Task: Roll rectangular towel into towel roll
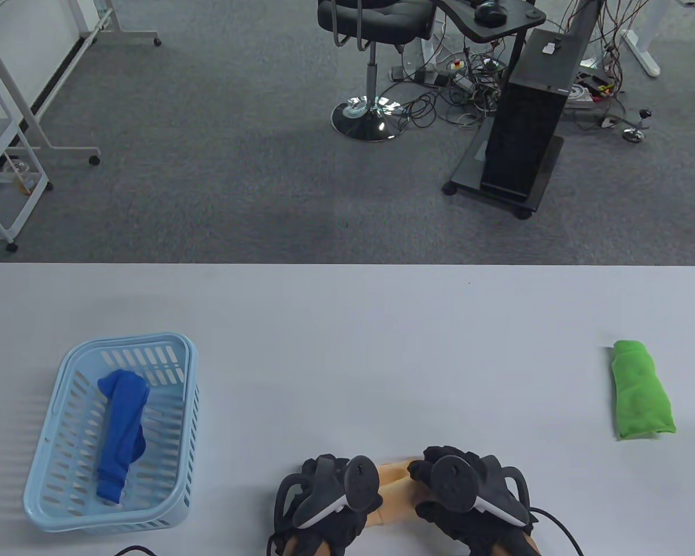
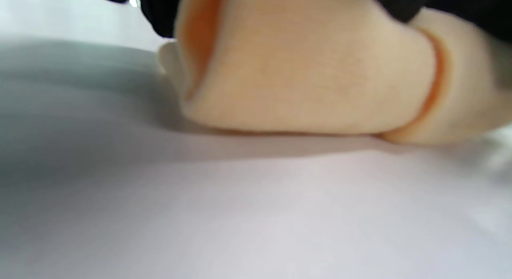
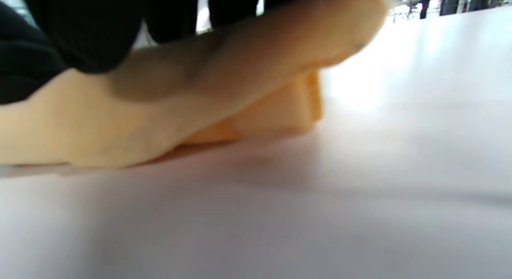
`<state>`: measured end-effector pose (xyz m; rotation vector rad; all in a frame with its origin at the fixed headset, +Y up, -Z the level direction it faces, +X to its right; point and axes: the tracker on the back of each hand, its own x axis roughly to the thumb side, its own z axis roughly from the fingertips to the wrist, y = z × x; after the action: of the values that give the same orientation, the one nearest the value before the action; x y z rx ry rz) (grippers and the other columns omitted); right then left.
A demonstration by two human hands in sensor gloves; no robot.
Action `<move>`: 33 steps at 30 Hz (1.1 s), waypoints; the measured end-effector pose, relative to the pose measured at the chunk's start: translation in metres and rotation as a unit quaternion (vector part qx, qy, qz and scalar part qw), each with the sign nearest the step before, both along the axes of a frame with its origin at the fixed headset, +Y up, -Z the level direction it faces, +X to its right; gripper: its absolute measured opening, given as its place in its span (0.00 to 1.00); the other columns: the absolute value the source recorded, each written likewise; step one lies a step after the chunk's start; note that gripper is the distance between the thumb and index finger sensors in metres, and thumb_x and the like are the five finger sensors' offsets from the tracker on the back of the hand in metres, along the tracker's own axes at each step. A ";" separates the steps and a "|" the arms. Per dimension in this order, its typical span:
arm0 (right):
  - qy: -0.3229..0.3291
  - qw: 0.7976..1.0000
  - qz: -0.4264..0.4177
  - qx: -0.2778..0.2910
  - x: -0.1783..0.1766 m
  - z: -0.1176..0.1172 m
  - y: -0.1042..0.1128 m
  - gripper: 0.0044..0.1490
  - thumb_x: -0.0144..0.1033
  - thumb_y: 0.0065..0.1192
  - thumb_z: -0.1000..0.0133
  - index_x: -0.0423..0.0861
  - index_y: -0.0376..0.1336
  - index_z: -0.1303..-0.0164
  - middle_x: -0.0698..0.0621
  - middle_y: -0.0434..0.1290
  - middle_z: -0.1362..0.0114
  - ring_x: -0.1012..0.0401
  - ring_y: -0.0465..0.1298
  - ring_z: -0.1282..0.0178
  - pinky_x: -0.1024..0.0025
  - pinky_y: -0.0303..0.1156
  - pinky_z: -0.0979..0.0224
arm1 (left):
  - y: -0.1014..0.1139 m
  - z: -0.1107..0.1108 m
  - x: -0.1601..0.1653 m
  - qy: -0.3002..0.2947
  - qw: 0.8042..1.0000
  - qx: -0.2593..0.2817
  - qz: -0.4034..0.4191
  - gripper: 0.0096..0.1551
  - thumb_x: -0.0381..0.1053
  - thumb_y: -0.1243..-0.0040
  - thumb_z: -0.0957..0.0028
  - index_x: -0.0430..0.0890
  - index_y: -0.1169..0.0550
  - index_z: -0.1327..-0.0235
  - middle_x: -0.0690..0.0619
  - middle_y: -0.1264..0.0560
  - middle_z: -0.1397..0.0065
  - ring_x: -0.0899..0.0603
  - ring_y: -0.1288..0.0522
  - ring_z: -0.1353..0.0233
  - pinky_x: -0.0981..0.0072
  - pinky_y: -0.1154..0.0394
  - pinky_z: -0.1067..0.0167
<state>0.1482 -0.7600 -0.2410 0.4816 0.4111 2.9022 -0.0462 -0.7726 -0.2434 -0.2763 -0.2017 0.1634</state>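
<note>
A peach towel point(image 1: 395, 476) lies at the table's near edge, mostly hidden under both hands. My left hand point(image 1: 330, 504) grips its left part and my right hand point(image 1: 446, 492) grips its right part, fingers curled over the cloth. In the left wrist view the towel point(image 2: 304, 79) is a thick rolled bundle resting on the table, with black gloved fingers point(image 2: 160, 11) over its top. In the right wrist view the same towel point(image 3: 160, 111) is seen from the other side, with layered folds at its end and gloved fingers point(image 3: 80, 27) pressing on it.
A light blue slotted basket point(image 1: 179, 370) stands at the left and holds a rolled blue towel point(image 1: 121, 428). A rolled green towel point(image 1: 640, 399) lies near the right edge. The white table point(image 1: 347, 347) stretches out beyond the hands.
</note>
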 end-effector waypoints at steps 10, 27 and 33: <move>-0.037 0.997 0.069 -0.028 -0.007 -0.007 -0.016 0.50 0.49 0.62 0.61 0.56 0.49 0.26 0.47 0.50 0.23 0.46 0.53 0.20 0.39 0.49 0.22 | 0.006 0.009 0.018 -0.086 0.996 0.002 -0.019 0.44 0.67 0.45 0.62 0.57 0.34 0.28 0.44 0.32 0.24 0.32 0.38 0.24 0.29 0.45 0.30; 0.082 0.995 -0.037 -0.051 -0.023 0.026 0.012 0.55 0.60 0.57 0.63 0.62 0.44 0.24 0.56 0.39 0.19 0.49 0.46 0.17 0.37 0.45 0.21 | 0.010 -0.005 -0.034 0.014 0.998 -0.063 0.016 0.33 0.58 0.39 0.63 0.63 0.20 0.39 0.45 0.24 0.30 0.32 0.37 0.26 0.30 0.47 0.30; 0.125 0.991 -0.041 -0.006 -0.038 0.035 0.004 0.50 0.59 0.58 0.64 0.62 0.52 0.27 0.60 0.42 0.19 0.44 0.55 0.19 0.36 0.55 0.24 | 0.009 -0.007 -0.033 0.015 0.999 -0.032 0.005 0.33 0.56 0.42 0.60 0.65 0.20 0.36 0.43 0.23 0.28 0.32 0.29 0.26 0.30 0.39 0.32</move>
<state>0.1104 -0.7558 -0.2061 0.8432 0.4310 2.7661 -0.0789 -0.7634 -0.2506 -0.3362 -0.1680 0.1834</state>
